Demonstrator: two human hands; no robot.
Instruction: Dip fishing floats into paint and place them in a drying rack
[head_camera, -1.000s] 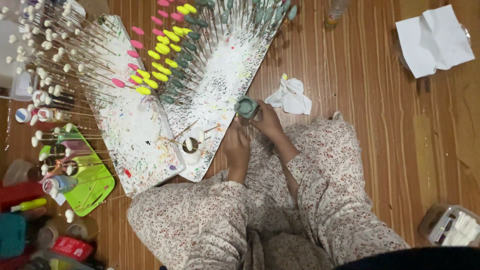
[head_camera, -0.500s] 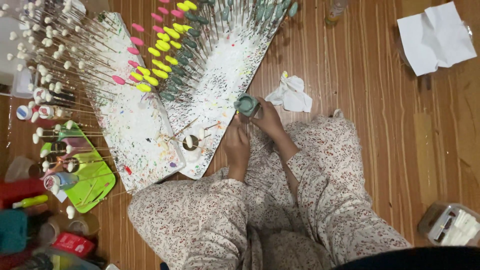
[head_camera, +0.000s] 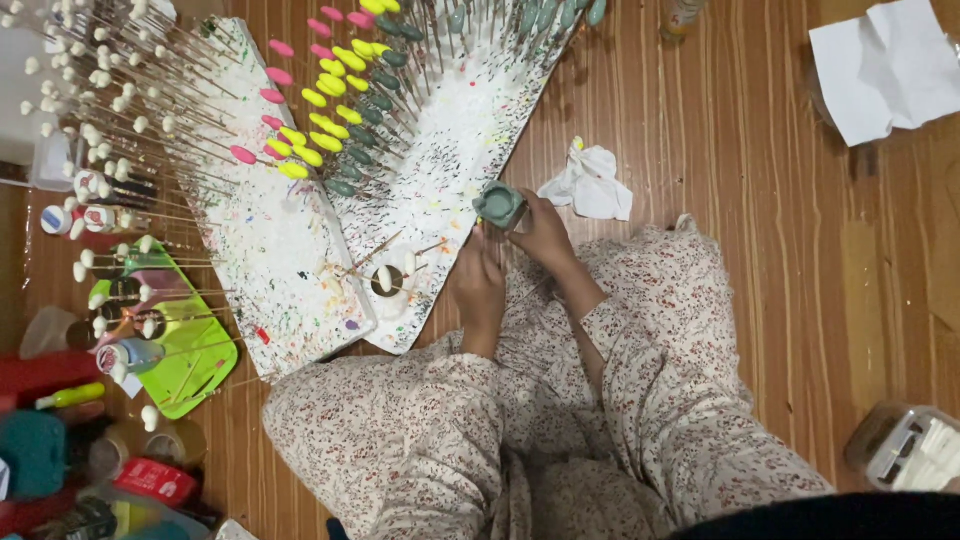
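Paint jar, grey-green, open, above lap | right hand grips it; left hand closed at 7 o'clock, contents unclear | risk: tilt spills paint onto floral trousers.

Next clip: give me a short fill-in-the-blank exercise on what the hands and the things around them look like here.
1. The right hand holds a small paint pot whose colour is grey-____.
2. The crumpled white tissue lies on the ____ floor.
3. On the green tray to the person's ____ stand small bottles.
4. The left hand is beside the paint-spattered ____ boards.

Missing words: green; wooden; left; white
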